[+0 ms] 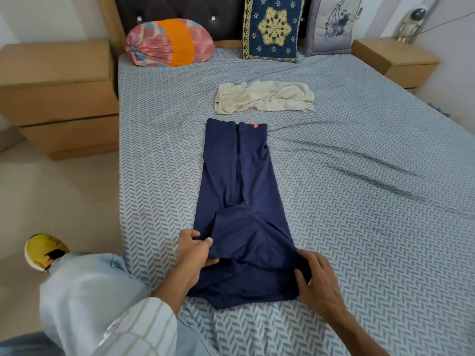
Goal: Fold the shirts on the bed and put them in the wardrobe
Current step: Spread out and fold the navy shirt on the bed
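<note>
Lengthwise, the bed (359,150) carries the navy shirt (239,176) as a narrow strip, its long axis running straight away from the person toward the crumpled cream shirt (264,98) lying just beyond. Both hands sit at the near end — the left hand (195,250) pinching the left edge, the right hand (318,276) grasping the right corner with curled fingers. Folding likely means carrying this end forward, away from the body.

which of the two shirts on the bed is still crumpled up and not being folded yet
The cream shirt, lying bunched near the pillows with no hand on it. The navy shirt is laid out in a long strip, gripped by the left hand and right hand.
</note>
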